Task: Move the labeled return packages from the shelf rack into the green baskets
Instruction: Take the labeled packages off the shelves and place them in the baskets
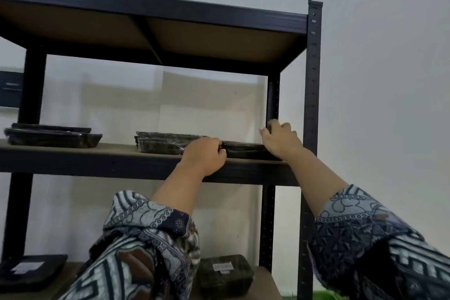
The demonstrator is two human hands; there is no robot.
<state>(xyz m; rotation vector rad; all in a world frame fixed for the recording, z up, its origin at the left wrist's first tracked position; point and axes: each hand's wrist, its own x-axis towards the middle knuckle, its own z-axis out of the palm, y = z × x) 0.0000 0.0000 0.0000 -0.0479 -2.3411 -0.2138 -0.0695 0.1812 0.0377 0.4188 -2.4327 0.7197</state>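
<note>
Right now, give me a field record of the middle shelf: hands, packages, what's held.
left hand: grips flat black plastic-wrapped package at its left end
right hand: at that package's right end, grip unclear
middle shelf: also centre stack and left stack of black packages
lower shelf: black brick-shaped package with white label

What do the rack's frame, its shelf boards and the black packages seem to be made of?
Frame: dark painted metal, probably steel; punched slots run down the post. Boards: matte brown fibreboard or chipboard, seemingly unpainted. Packages: glossy black plastic wrap; wrinkles catch light.
</note>
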